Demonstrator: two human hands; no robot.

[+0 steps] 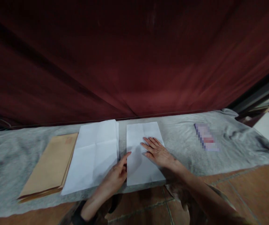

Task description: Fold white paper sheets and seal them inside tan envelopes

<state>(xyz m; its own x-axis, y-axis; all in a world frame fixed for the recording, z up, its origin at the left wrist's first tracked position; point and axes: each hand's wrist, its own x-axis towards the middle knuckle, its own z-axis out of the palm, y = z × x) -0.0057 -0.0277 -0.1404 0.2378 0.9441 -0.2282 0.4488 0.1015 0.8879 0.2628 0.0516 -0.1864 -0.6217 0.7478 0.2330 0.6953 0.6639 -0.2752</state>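
spreading beneath the papers, a grey cloth (pixel 180 134) bears creased white sheets (pixel 94 153), lying unfolded, and brown envelopes (pixel 52 159) at their left. to their right lies a narrower paper (pixel 138 173), apparently folded already. the right hand (pixel 159 154) rests flat on it, fingers spread; the left hand (pixel 115 178) touches its left edge, index finger extended; whether it pinches, i can't tell.

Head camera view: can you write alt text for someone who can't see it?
A person's right hand lies spread on a white sheet, with the left hand at the sheet's left edge. Farther left lie stacked white paper and brown paper, all on a grey cloth before dark red fabric.
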